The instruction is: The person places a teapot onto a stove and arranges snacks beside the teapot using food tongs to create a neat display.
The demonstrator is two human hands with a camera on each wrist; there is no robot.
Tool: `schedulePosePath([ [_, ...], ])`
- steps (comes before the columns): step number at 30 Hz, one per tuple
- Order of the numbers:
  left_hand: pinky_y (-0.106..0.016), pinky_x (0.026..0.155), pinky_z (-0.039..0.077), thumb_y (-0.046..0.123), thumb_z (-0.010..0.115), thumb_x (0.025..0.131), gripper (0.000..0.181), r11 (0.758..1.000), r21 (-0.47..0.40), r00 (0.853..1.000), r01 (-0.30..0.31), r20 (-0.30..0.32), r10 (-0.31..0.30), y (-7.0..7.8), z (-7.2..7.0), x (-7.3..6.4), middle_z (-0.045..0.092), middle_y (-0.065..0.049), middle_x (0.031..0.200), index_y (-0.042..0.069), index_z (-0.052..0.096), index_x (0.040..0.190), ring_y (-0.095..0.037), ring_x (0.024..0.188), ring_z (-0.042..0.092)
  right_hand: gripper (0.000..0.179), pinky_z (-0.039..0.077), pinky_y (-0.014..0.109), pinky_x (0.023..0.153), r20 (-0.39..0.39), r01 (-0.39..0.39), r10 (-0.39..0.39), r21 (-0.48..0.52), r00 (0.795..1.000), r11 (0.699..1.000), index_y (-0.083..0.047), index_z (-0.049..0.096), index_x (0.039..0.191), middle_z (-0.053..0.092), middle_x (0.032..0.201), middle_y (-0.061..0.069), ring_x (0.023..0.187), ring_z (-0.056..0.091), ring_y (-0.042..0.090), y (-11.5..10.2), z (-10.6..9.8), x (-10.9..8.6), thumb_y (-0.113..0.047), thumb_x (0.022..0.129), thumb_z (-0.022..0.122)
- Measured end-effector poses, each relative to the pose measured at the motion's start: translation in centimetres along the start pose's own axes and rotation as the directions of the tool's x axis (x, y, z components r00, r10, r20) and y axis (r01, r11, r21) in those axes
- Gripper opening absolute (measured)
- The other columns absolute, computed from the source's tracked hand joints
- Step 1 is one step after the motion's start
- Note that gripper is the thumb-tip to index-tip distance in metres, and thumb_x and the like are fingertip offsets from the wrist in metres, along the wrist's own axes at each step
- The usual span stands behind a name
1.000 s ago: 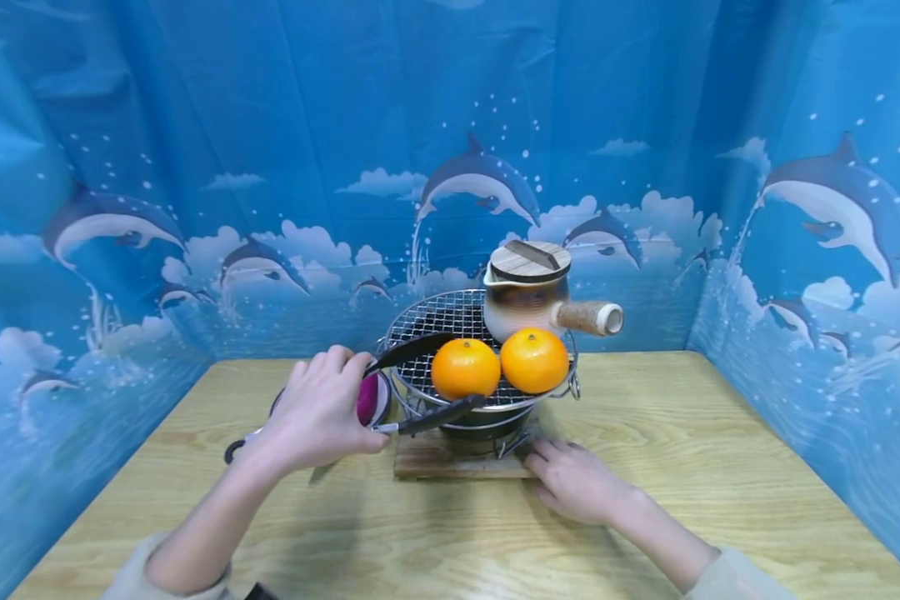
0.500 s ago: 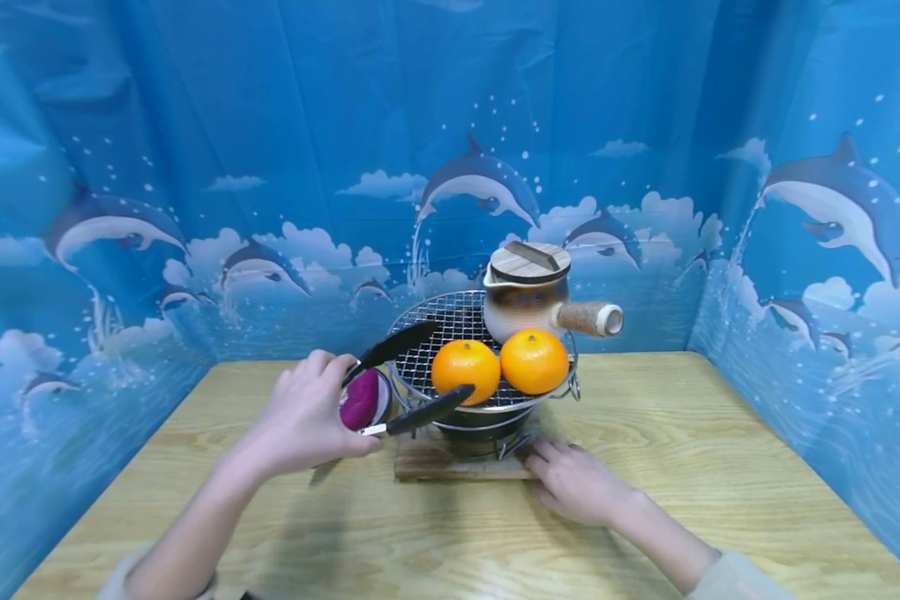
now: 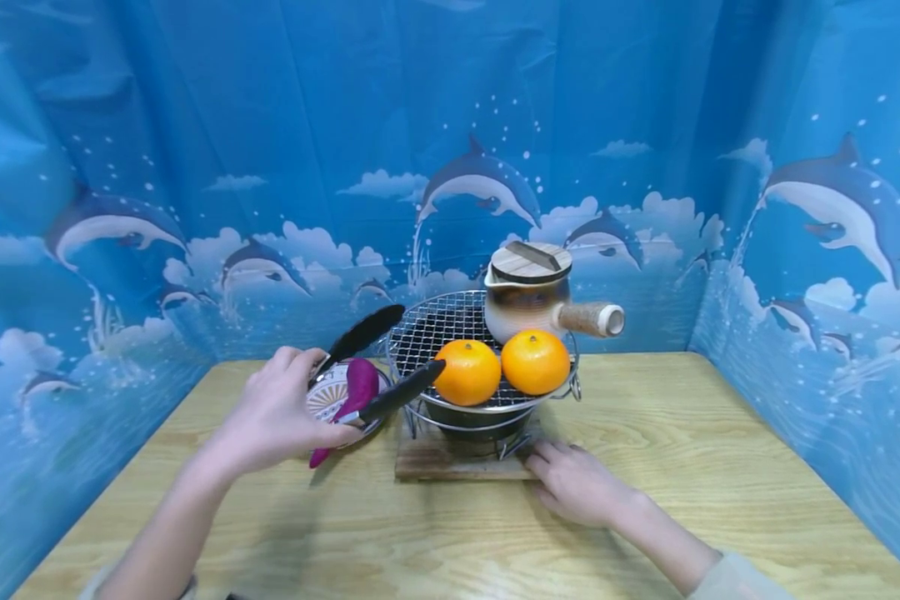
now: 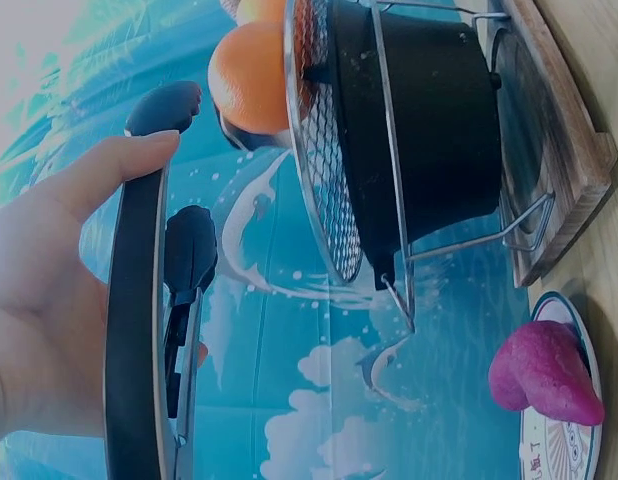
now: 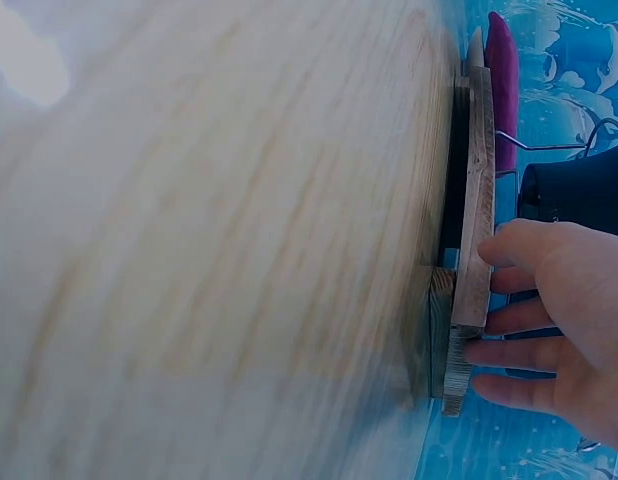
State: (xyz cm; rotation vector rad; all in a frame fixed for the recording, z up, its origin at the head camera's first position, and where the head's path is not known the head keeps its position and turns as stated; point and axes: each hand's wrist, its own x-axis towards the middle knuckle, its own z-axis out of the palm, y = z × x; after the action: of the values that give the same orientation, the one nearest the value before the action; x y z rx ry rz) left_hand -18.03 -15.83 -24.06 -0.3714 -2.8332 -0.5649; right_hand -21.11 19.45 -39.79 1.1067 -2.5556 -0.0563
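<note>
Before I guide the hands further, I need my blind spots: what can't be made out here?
- Inside of the pot: head view, covered by its lid.
- Rear end of the tongs: head view, behind the left hand and arm; left wrist view, cut off by the bottom edge.
- Plate's full pattern: head view, partly covered by the purple sweet potato and tongs; left wrist view, bottom edge cuts it.
</note>
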Motion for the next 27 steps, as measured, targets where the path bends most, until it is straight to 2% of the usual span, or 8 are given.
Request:
schedulePosePath([
  [5, -0.047, 0.069, 0.046, 0.052, 0.081, 0.059, 0.100, 1.000, -0.017, 1.000, 0.022, -0.006, -0.023, -0.7, -0.6, 0.0, 0.046, -0.022, 0.113, -0.007, 0.041, 0.130, -0.034, 0.094, 0.046, 0.028, 0.051, 0.041, 0.074, 0.003, -0.005, 0.005, 0.001, 1.000, 1.000, -0.005, 0.063, 0.099, 0.058, 0.108, 0.014, 0.095, 0.059, 0.028, 0.0, -0.1, 0.1, -0.024, 0.080, 0.068],
  [8, -0.049, 0.070, 0.045, 0.053, 0.080, 0.060, 0.102, 0.999, -0.018, 0.999, 0.040, -0.002, -0.040, -1.1, -0.7, 0.0, 0.045, -0.023, 0.114, -0.008, 0.039, 0.131, -0.035, 0.096, 0.045, 0.028, 0.051, 0.042, 0.075, 0.010, -0.008, 0.008, 0.004, 1.000, 1.000, -0.005, 0.063, 0.100, 0.058, 0.109, 0.015, 0.096, 0.058, 0.028, 0.0, -0.1, 0.1, -0.025, 0.081, 0.067],
  [11, -0.045, 0.067, 0.045, 0.052, 0.080, 0.060, 0.103, 0.999, -0.014, 0.999, 0.050, 0.006, -0.050, -1.6, -0.7, 0.1, 0.045, -0.023, 0.112, -0.009, 0.038, 0.132, -0.034, 0.092, 0.045, 0.029, 0.051, 0.042, 0.075, 0.017, -0.009, 0.009, 0.004, 1.000, 1.000, -0.004, 0.063, 0.100, 0.058, 0.109, 0.015, 0.097, 0.058, 0.029, 0.0, -0.1, 0.1, -0.025, 0.081, 0.067],
  [13, -0.046, 0.068, 0.044, 0.052, 0.080, 0.060, 0.104, 0.998, -0.006, 0.998, 0.055, 0.008, -0.055, -1.9, -0.6, 0.2, 0.045, -0.024, 0.111, -0.010, 0.038, 0.132, -0.033, 0.091, 0.045, 0.028, 0.051, 0.042, 0.075, 0.016, -0.008, 0.008, 0.002, 1.000, 1.000, -0.004, 0.063, 0.100, 0.058, 0.109, 0.015, 0.096, 0.058, 0.029, 0.0, -0.1, 0.1, -0.025, 0.081, 0.067],
  [17, -0.057, 0.078, 0.042, 0.053, 0.078, 0.061, 0.106, 0.997, 0.010, 0.996, 0.083, 0.023, -0.083, -2.5, -0.4, 0.3, 0.041, -0.029, 0.119, -0.012, 0.035, 0.133, -0.041, 0.101, 0.044, 0.028, 0.051, 0.041, 0.074, 0.012, -0.007, 0.007, -0.003, 1.000, 1.000, -0.005, 0.062, 0.099, 0.058, 0.108, 0.015, 0.095, 0.058, 0.028, 0.0, -0.1, 0.0, -0.025, 0.080, 0.068],
  [20, -0.061, 0.080, 0.040, 0.055, 0.077, 0.062, 0.107, 0.994, 0.025, 0.993, 0.109, 0.035, -0.110, -3.0, -0.3, 0.5, 0.039, -0.031, 0.121, -0.013, 0.034, 0.133, -0.045, 0.105, 0.042, 0.028, 0.051, 0.042, 0.074, 0.018, -0.009, 0.009, -0.002, 1.000, 1.000, -0.005, 0.062, 0.099, 0.058, 0.108, 0.015, 0.095, 0.058, 0.028, 0.0, -0.1, 0.0, -0.025, 0.080, 0.068],
  [27, -0.061, 0.081, 0.039, 0.053, 0.076, 0.063, 0.104, 0.988, 0.066, 0.989, 0.137, 0.040, -0.140, -4.5, 0.3, 0.8, 0.040, -0.034, 0.120, -0.015, 0.036, 0.130, -0.046, 0.105, 0.041, 0.028, 0.051, 0.041, 0.074, 0.024, -0.007, 0.007, -0.003, 1.000, 1.000, -0.005, 0.062, 0.099, 0.058, 0.107, 0.014, 0.095, 0.058, 0.028, 0.0, 0.0, 0.1, -0.025, 0.080, 0.068],
])
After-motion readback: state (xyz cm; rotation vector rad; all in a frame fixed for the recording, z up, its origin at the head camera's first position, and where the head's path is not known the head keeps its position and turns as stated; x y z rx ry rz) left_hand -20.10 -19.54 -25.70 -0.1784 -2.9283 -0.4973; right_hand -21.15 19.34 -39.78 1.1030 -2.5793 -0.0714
